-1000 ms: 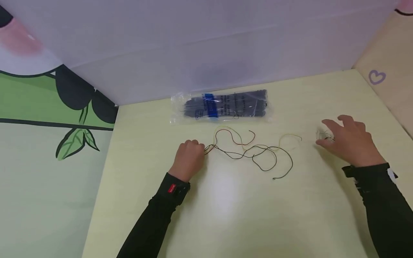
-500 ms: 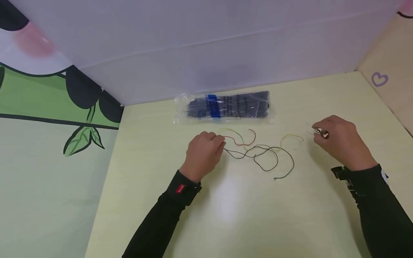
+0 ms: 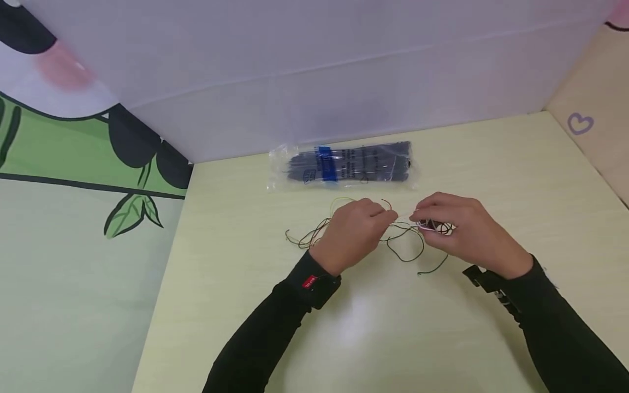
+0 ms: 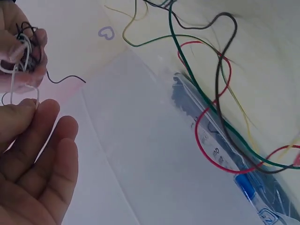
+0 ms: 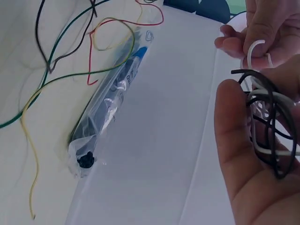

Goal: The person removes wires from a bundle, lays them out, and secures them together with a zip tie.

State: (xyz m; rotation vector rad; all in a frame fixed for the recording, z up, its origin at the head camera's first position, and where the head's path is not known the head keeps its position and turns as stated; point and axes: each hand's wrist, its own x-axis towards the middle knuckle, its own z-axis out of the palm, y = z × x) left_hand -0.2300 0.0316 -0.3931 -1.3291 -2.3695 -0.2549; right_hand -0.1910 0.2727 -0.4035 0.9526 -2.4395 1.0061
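My right hand (image 3: 472, 234) holds a small coiled bundle of black and white wire (image 5: 274, 126) above the table. In the left wrist view, my left hand (image 4: 42, 164) pinches a white wire (image 4: 37, 96) between thumb and index finger, its other fingers loosely bent; this strand runs to the bundle. In the head view the two hands are close together, just apart. Beneath and beside them lie loose thin wires (image 3: 403, 260) in red, yellow, green and black, partly hidden by my left hand.
A clear plastic bag (image 3: 373, 164) of long dark strips, with a blue band, lies behind the hands near the pale back wall (image 3: 314, 103). The light wood-look table (image 3: 393, 338) extends toward me. A right side wall bears a purple heart (image 3: 580, 124).
My right hand has picked up the wire bundle at the right and carried it left. My left hand has moved right, let go of the coloured wires and now pinches a white strand.
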